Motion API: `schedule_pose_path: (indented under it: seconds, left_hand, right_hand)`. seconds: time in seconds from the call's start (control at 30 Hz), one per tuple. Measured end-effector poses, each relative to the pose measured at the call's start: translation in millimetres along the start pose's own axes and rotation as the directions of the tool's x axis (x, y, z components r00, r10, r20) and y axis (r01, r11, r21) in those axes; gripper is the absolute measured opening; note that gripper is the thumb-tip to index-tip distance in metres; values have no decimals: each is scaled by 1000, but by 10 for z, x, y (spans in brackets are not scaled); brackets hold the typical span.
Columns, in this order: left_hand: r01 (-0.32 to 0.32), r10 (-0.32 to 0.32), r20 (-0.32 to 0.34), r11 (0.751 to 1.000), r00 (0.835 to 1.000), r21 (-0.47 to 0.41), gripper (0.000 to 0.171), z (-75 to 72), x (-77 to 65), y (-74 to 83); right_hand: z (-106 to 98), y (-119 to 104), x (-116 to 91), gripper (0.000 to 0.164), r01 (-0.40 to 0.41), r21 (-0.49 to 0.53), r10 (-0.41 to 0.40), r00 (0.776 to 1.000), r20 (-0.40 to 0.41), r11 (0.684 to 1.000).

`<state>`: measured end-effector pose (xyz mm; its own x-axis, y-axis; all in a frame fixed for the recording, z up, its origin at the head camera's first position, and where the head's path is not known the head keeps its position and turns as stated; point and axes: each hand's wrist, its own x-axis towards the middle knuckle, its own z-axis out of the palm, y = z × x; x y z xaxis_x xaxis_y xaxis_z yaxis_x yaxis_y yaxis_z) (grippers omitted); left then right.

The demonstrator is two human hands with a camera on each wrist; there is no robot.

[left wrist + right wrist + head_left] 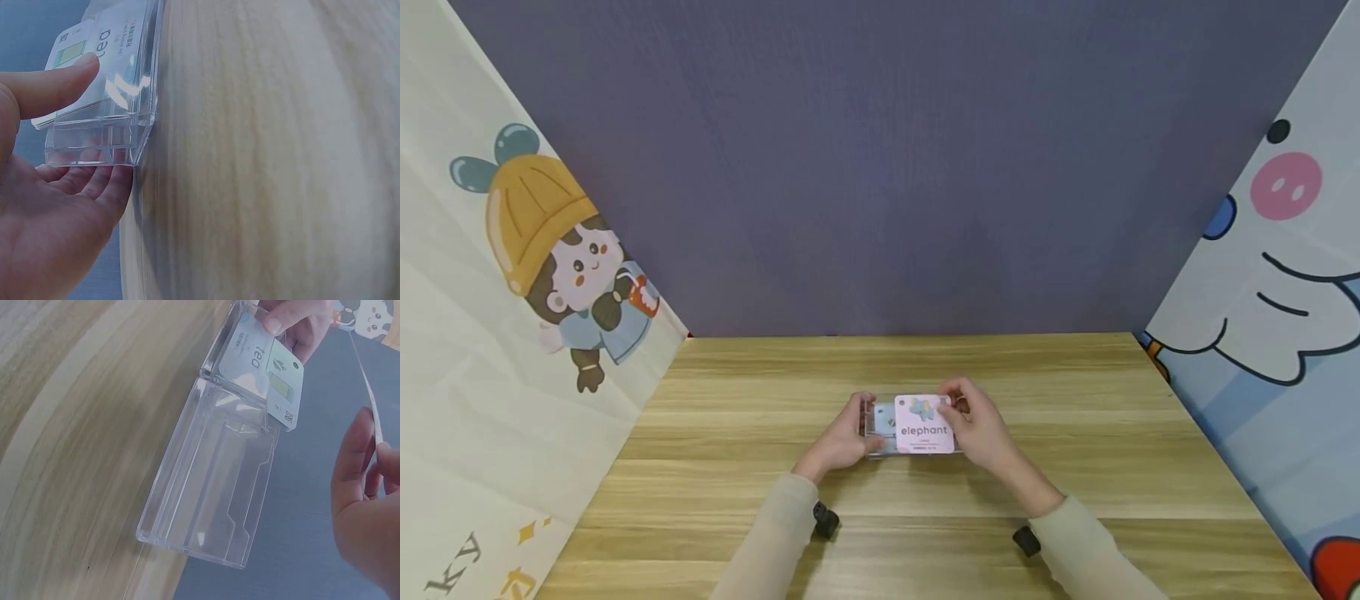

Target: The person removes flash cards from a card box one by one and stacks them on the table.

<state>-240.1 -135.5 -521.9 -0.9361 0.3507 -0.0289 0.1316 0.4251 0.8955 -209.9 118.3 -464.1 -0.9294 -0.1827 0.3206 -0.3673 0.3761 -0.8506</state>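
Nearest the camera, your cream sleeves (767, 537) came in from below, with a black wrist camera (826, 522) by the left cuff. Just beyond, your right hand (988, 429) was nearly closed, thumb and fingers pinching the pink elephant card (924, 431) by its upper right corner, above the clear two-compartment plastic box (206, 494) and apart from it. In my judgement, you did best to keep that pinch light and close to the corner, so the card stayed flat, and to brace the box lest it slide. Your left hand (842, 437) was part open, only as wide as the box's left end, thumb over the tea card (250, 353) and fingers against the end wall. That card sat in the left compartment, jutting past its rim; the right compartment showed none. The box lay on the wood-grain table (760, 417), with a grey-blue backdrop (880, 167) beyond
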Motion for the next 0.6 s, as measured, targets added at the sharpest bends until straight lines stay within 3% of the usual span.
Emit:
schedule_pose_path:
  seconds: [0.6]
  left_hand:
    - [-15, 15, 7, 1000, 1000, -12, 81, -16, -13, 18]
  right_hand:
    - [-82, -27, -84, 19, -55, 34, 54, 998, 27, 998]
